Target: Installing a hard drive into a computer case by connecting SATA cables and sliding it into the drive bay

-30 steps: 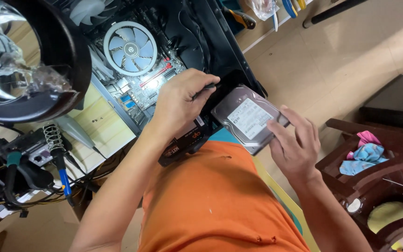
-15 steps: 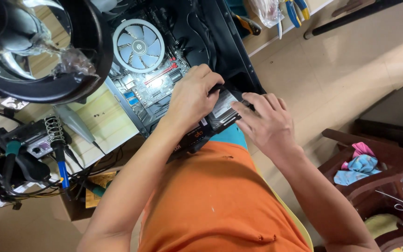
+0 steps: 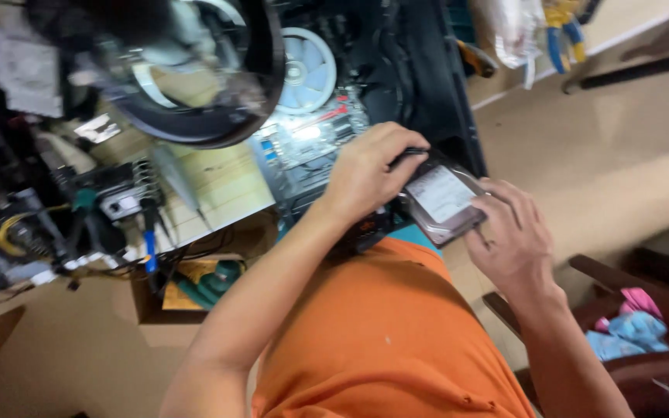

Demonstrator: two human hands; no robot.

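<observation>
2 hands (image 3: pixel 365 174) (bare), hard drive (image 3: pixel 443 197), open computer case (image 3: pixel 427 85)

Grey hard drive (image 3: pixel 443 200), white label up, tilted, beside black computer case (image 3: pixel 427 85)

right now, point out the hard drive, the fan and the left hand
hard drive (image 3: pixel 441 193), head view, on its pale top label
fan (image 3: pixel 305 71), head view, on the hub of the white fan
left hand (image 3: pixel 367 172), head view, on the back of the hand

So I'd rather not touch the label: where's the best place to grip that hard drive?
By its two long side edges, coming from the end nearest the right hand. The hard drive lies flat, label up, and the left hand covers its far end.
</observation>
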